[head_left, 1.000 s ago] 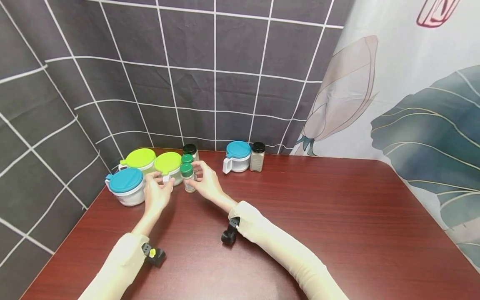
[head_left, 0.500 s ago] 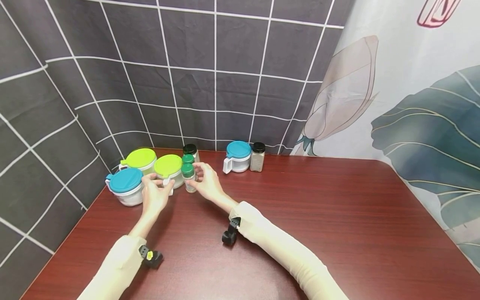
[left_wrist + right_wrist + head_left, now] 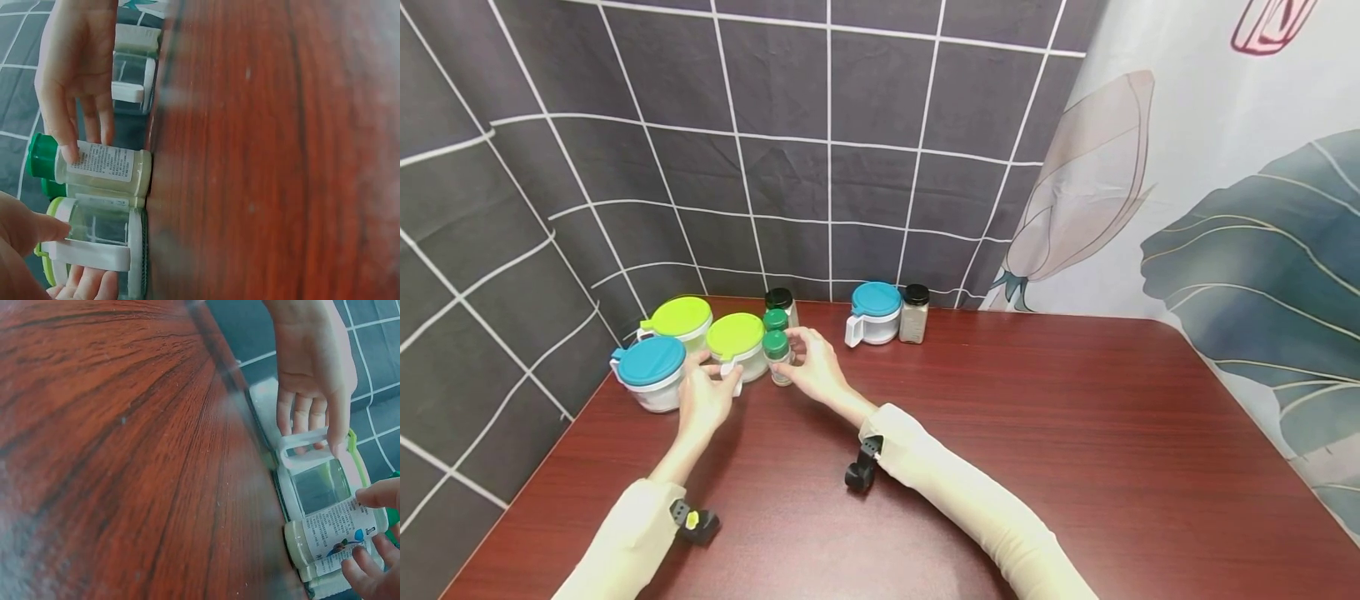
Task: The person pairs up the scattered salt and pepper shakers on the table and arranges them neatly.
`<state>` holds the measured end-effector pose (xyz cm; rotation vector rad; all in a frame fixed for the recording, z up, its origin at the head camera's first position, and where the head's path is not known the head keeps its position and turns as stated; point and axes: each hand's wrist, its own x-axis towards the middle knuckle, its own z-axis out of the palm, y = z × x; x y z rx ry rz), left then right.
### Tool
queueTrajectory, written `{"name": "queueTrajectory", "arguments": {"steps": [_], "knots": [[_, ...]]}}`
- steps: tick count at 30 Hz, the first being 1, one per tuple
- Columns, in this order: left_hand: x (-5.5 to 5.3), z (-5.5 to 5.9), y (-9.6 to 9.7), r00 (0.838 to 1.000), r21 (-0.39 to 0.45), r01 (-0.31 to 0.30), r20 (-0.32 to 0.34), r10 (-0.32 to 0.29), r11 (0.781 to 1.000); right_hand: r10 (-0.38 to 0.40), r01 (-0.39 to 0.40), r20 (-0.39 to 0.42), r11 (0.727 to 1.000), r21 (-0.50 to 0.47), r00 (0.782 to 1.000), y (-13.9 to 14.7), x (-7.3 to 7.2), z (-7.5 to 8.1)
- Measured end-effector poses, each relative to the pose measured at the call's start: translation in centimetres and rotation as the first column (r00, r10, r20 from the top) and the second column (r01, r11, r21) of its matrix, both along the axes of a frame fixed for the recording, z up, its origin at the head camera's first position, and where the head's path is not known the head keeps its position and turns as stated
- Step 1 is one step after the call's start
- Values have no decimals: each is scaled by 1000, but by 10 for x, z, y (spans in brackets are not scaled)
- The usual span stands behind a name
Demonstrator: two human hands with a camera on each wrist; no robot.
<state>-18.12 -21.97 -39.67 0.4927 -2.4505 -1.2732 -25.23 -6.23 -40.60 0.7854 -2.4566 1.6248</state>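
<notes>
In the head view my left hand (image 3: 703, 402) grips the white handle (image 3: 305, 447) of a clear seasoning jar with a lime-green lid (image 3: 735, 334). Thumb and fingers close round that handle in both wrist views. Beside the jar, my right hand (image 3: 817, 367) holds a green-capped spice bottle (image 3: 103, 167) between thumb and fingers; the bottle stands upright with a printed label. Directly behind it is a second green-capped bottle (image 3: 776, 318), partly hidden. A black-capped spice bottle (image 3: 780, 300) stands farther back.
Left of my left hand stand a blue-lidded jar (image 3: 652, 373) and another lime-lidded jar (image 3: 679, 317). By the back wall, a second blue-lidded jar (image 3: 877, 312) sits next to a black-capped bottle (image 3: 914, 313). All rest on the reddish wooden table (image 3: 1075, 433).
My left hand has drawn the lime-lidded jar a little toward me, alongside the front spice bottle. My right hand and its bottle have barely shifted.
</notes>
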Motion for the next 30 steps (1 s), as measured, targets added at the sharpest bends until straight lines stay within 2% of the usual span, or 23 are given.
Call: {"name": "queueTrajectory", "arguments": {"steps": [5,18,30], "knots": [[6,4,-1,1000,8,23,21,-23,1000,6,-5,14,1000,-17,1000,0,1,2],[14,7,-5,997,-28,50,60,-49,998,-10,11,40,1000,-22,999,4,4,5],[19,9,-11,994,-41,100,59,-97,994,-17,18,51,1000,-10,999,8,4,3]]}}
